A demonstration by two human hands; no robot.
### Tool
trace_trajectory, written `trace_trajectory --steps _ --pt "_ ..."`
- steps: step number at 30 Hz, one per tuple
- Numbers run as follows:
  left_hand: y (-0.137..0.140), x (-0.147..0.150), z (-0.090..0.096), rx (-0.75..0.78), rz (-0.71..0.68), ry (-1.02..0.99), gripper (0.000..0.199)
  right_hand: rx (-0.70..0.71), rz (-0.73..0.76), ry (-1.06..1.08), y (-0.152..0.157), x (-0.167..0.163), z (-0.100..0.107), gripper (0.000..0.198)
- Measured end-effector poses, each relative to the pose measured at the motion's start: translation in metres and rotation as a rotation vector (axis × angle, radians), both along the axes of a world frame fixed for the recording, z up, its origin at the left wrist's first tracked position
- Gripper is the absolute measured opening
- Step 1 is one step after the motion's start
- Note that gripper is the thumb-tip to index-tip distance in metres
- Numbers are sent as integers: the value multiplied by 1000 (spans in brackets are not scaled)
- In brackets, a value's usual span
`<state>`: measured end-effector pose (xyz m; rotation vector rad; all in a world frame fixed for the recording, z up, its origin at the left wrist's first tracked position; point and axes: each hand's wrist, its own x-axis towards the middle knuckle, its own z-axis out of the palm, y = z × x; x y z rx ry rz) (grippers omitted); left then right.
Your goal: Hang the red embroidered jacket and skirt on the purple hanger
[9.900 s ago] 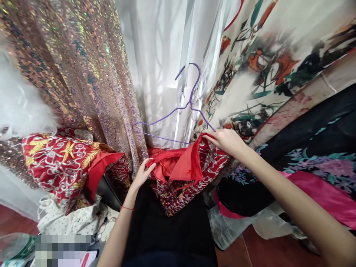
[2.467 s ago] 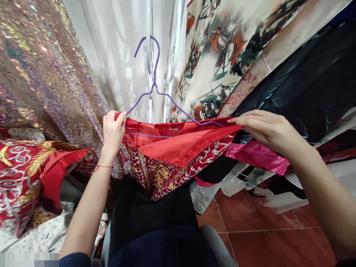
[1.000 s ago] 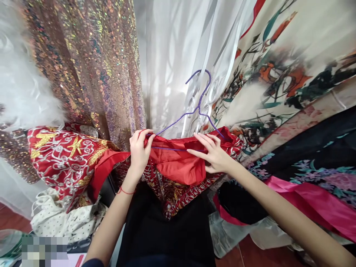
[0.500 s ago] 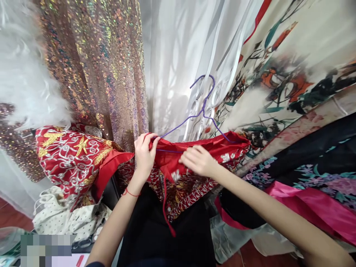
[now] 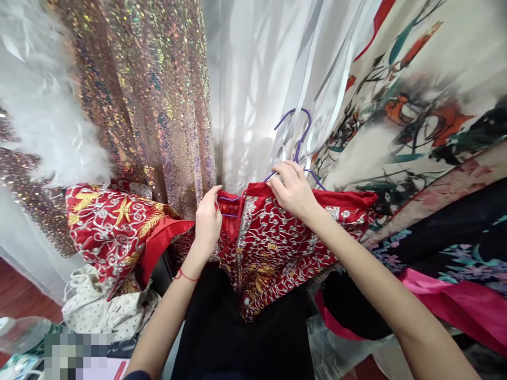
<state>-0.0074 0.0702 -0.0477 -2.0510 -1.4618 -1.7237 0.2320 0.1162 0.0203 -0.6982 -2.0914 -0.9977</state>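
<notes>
A red garment (image 5: 277, 232) with silver and gold embroidery hangs spread in front of me, its front panel lying over a purple wire hanger (image 5: 304, 126). My left hand (image 5: 208, 219) is closed on the garment's red edge at the left, beside the hanger's bar. Higher and to the right, my right hand (image 5: 292, 190) pinches the top edge of the embroidered panel, just below the hanger's neck. The hanger's hook stands up free of both hands. Part of the garment continues left of my left hand, with a folded red satin border (image 5: 164, 237).
A sequined curtain-like cloth (image 5: 158, 95) and white feathers (image 5: 59, 116) hang at the left. White sheer fabric (image 5: 253, 79) is behind the hanger. Floral-painted cloth (image 5: 428, 105) and a pink satin piece (image 5: 447, 301) are on the right. A dotted white cloth bag (image 5: 103, 306) lies lower left.
My right hand has risen toward the hanger's neck, bringing the embroidered panel up over the red lining and cord. My left hand stays on the left edge. The view has shifted slightly.
</notes>
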Motion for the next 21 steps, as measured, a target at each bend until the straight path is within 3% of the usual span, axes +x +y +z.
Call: trace_trajectory --steps 5,9,11,14,16,19,21 --pt "1 7 13 56 104 -46 34 21 58 -64 10 5 7 25" --pt "-8 29 40 163 146 -44 30 -52 70 -47 14 6 5 29" --pt "-10 43 57 180 125 -40 31 -92 71 -33 14 8 4 30" --pt "-7 59 74 86 0 24 34 -104 73 -21 12 9 5 30" --pt "-2 62 74 -12 -99 108 34 -74 87 -13 12 7 6 29" --pt "2 59 59 -129 -175 217 33 -73 85 17 16 2 5 31" --pt "-1 50 50 -200 -197 285 43 -94 63 44 20 -3 3 31"
